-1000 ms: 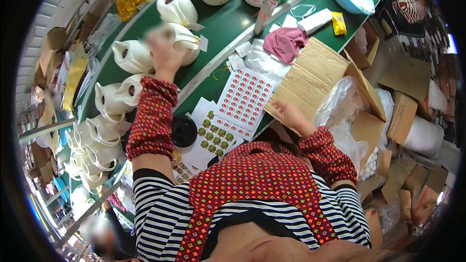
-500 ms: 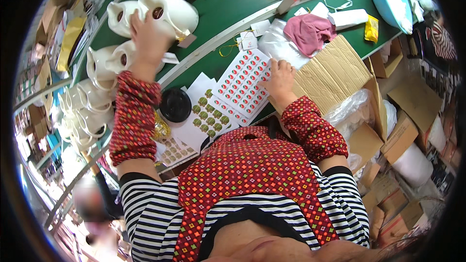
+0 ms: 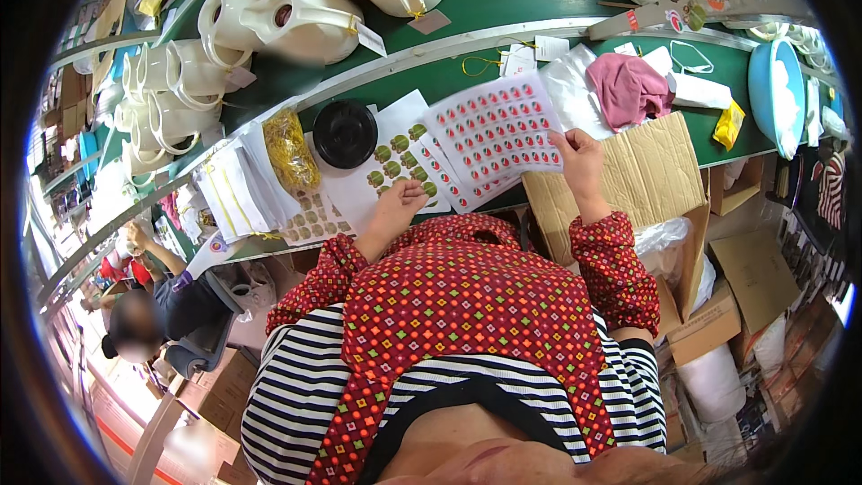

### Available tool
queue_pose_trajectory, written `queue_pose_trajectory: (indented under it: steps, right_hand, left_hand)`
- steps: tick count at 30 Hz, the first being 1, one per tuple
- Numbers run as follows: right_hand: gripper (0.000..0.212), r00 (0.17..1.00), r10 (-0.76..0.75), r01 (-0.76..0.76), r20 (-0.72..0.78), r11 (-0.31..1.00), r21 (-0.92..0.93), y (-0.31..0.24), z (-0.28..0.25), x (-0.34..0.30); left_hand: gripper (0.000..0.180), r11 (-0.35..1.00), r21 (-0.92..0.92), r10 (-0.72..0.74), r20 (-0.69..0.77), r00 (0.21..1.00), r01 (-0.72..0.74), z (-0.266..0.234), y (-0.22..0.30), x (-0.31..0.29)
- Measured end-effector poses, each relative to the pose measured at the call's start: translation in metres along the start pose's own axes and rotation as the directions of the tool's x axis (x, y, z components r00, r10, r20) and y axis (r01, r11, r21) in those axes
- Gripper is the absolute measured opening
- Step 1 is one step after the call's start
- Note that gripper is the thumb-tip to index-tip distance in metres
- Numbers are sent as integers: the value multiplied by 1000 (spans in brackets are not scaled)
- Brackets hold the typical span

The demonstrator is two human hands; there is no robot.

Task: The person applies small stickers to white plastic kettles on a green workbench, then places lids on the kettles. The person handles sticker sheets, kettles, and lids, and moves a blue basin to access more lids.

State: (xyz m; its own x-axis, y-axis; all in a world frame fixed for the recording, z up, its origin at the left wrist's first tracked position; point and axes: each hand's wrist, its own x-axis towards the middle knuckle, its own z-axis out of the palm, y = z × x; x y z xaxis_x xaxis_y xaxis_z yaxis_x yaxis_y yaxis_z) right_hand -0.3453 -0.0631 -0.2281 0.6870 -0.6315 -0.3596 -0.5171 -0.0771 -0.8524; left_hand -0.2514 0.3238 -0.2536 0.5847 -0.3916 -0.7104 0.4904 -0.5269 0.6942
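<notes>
Between the fingers of my right hand (image 3: 584, 160) is the right edge of a white sheet of round red-and-green stickers (image 3: 492, 130). That sheet is tilted up off the table, over another sheet of the same kind. My left hand (image 3: 395, 208) hovers at the near edge of a sheet of olive-green stickers (image 3: 392, 160). Its fingertips are pressed together; whether something small is between them I cannot make out. Just beyond it sits a round black dish (image 3: 345, 133). A clear bag of gold ties (image 3: 290, 151) lies to the left, beside a stack of white tags (image 3: 235, 190).
White pitchers (image 3: 310, 22) with hanging tags stand on the green table beyond a metal rail (image 3: 404, 57). On the right are a pink cloth (image 3: 628, 90), a cardboard box (image 3: 624, 166), a yellow packet (image 3: 729, 126) and a blue basin (image 3: 763, 94). Another person sits at far left.
My left hand has come back from the pitchers to the sticker sheets, its fingers now together. My right hand has lifted the red-and-green sticker sheet by its edge. The whole view has shifted.
</notes>
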Motion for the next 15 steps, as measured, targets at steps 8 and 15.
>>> queue_pose_trajectory:
  steps: [8, 15]
  right_hand:
    - [22, 829, -560, 387, 4, 568, -726, 4, -6, 3]
    - [20, 996, -83, 85, -43, 996, 32, -36, -16, -20]
  left_hand:
    - [80, 980, 109, 184, -158, 970, -168, 40, 46, 56]
    - [92, 942, 132, 322, -102, 941, -308, 43, 110, 48]
